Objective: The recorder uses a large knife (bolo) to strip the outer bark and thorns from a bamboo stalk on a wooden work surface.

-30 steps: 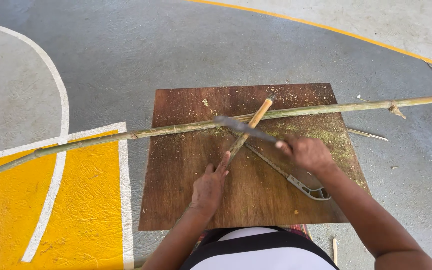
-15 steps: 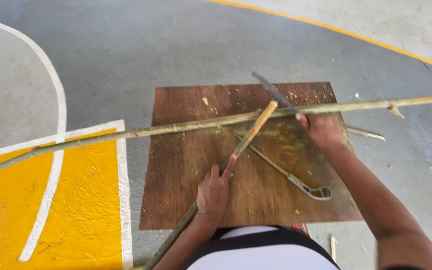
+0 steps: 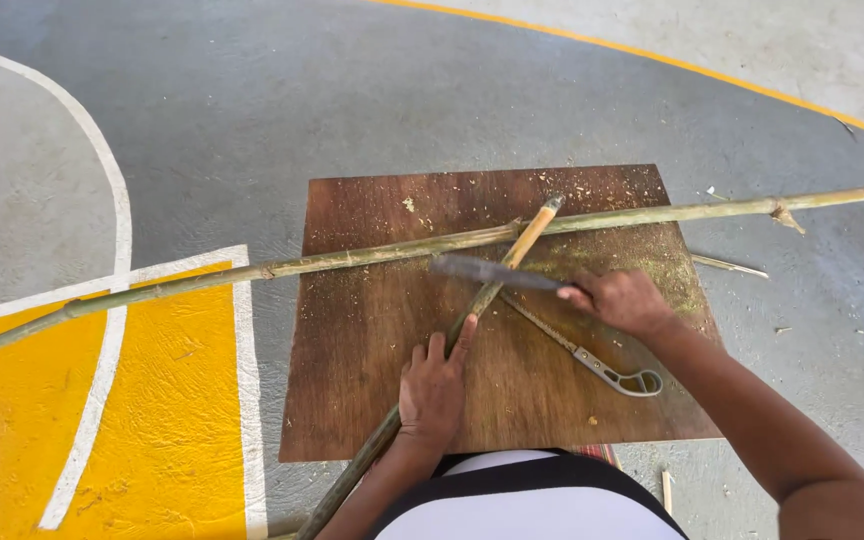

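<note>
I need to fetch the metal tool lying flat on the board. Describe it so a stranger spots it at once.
Find the brown wooden board on the grey floor. Just below the right hand lies a slim grey metal tool. Unlike the bamboo poles, it is flat steel with a looped, open handle end.

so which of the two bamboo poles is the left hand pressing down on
The shorter pole running diagonally toward the person; the left hand lies on it. The long pole stretches sideways across the board, untouched by either hand.
</note>
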